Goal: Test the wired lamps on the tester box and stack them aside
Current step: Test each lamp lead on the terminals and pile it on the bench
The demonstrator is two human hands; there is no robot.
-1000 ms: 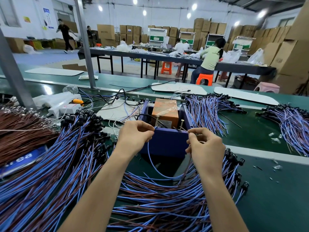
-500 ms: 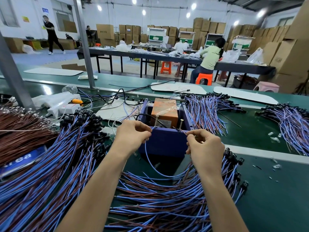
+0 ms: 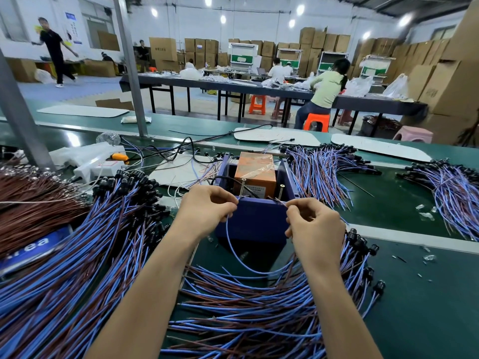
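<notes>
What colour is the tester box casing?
The tester box is dark blue; the head view shows it.

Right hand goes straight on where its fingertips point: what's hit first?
Likely the right upright screw on the blue tester box: the right hand pinches a wire end aimed at it. Depth unclear.

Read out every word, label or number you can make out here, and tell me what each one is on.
"rea", in white letters with a partly covered letter before them: on the blue card under the wired lamps at left.
Label on the orange box inside the tester box: print too small to read.
Markings on the cardboard cartons: blurred, unreadable.
Blue wall poster: unreadable.
</notes>
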